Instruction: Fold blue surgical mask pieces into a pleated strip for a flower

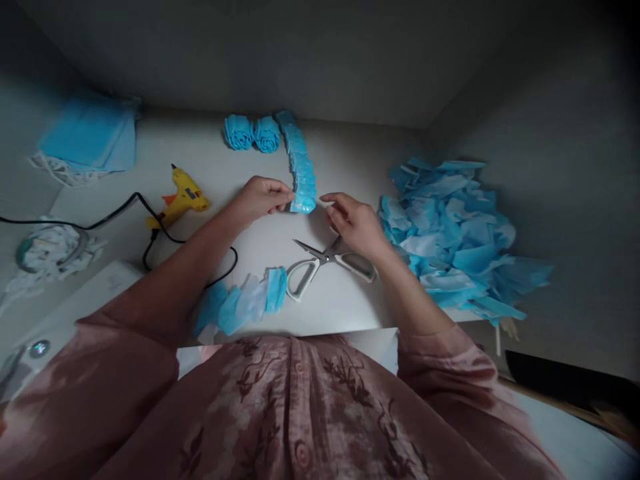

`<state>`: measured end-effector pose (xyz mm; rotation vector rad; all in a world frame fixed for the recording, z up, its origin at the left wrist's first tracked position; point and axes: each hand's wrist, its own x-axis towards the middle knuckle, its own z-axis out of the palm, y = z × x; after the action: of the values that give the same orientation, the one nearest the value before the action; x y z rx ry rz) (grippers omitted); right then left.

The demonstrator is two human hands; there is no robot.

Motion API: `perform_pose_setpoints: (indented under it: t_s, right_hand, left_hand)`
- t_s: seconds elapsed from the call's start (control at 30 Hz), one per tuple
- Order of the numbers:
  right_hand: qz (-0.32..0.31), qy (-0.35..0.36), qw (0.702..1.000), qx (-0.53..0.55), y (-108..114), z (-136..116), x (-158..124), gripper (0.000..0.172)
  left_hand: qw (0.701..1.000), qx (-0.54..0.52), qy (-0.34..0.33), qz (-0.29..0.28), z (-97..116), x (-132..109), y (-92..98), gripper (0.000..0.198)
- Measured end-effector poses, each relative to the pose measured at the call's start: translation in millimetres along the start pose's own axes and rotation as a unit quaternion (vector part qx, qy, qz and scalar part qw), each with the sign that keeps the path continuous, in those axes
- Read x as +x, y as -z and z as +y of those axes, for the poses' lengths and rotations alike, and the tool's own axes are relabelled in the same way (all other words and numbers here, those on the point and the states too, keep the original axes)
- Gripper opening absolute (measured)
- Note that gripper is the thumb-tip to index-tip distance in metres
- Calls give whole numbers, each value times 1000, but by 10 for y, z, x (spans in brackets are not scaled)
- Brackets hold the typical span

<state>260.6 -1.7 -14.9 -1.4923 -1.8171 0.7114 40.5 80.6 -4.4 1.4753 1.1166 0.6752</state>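
Observation:
A long pleated strip of blue fabric (301, 160) lies on the white table, running from the back toward me. My left hand (264, 199) pinches its near end at the left edge between thumb and fingers. Just right of that end is my right hand (353, 220), fingers apart and holding nothing, not touching the strip. Opened scissors (327, 259) with pale handles lie below it, one blade partly behind the hand. Two blue fabric rosettes (253, 133) sit left of the strip's far end.
A heap of blue and white fabric scraps (450, 233) covers the right side. To the left are a yellow glue gun (183, 197) with a black cord, stacked blue face masks (93, 133) and a bundle of white strips (53, 253). Cut blue pieces (245, 303) lie near my front.

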Motion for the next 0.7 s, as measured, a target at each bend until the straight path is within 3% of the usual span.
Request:
perform_pose_setpoints:
  t_s: [0.1,0.3,0.7]
  right_hand:
    - [31,2,999,9,3,71,129,25]
    - [-22,-2,998,66,-77,89,266,11]
    - [10,-53,998,-24,-213,79,188,8]
  left_hand:
    - [1000,1,3,-11,-44,9,-36,10]
    - [1000,0,-3,-14,-103,37,-58,11]
    - [992,116,-47,24,-289,113,-104,13]
